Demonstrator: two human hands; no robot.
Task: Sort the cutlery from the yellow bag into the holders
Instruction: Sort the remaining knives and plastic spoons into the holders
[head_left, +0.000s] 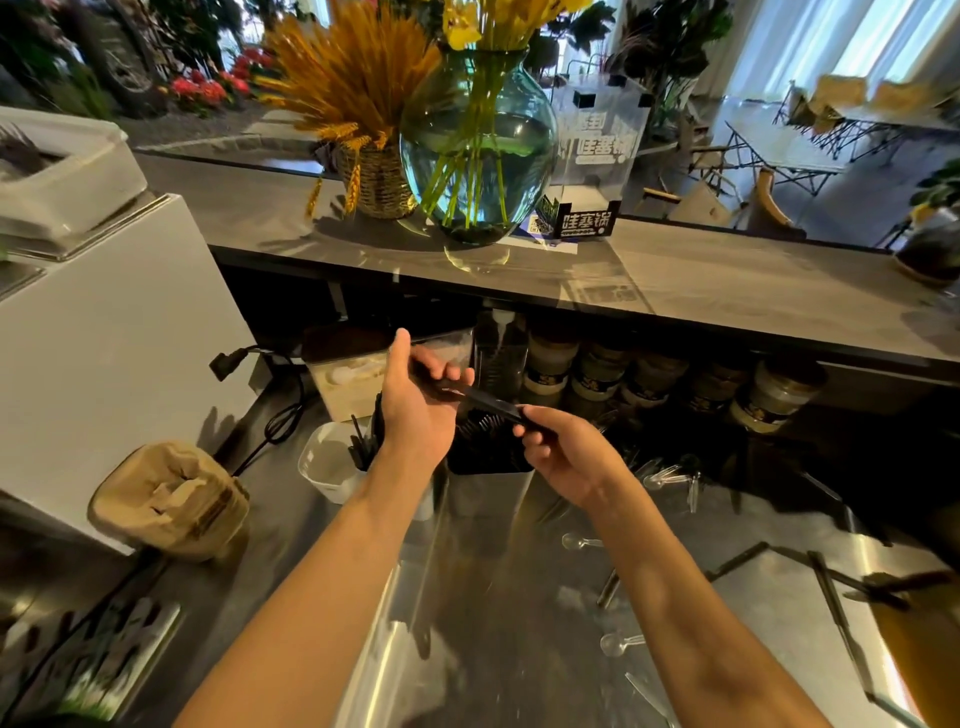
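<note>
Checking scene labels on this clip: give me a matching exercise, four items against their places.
Things:
1. black cutlery piece
2. glass vase
3. brown paper bag
4. clear plastic spoons

Places:
A. lying loose on the steel worktop
B. held between the left hand and right hand
C. on the upper counter, beside the woven basket
D. on the worktop at the left, by the white appliance

Pairs: 1-B, 2-C, 3-D, 4-A

Both hands raised: left hand (418, 400), right hand (563, 452) pinching.
</note>
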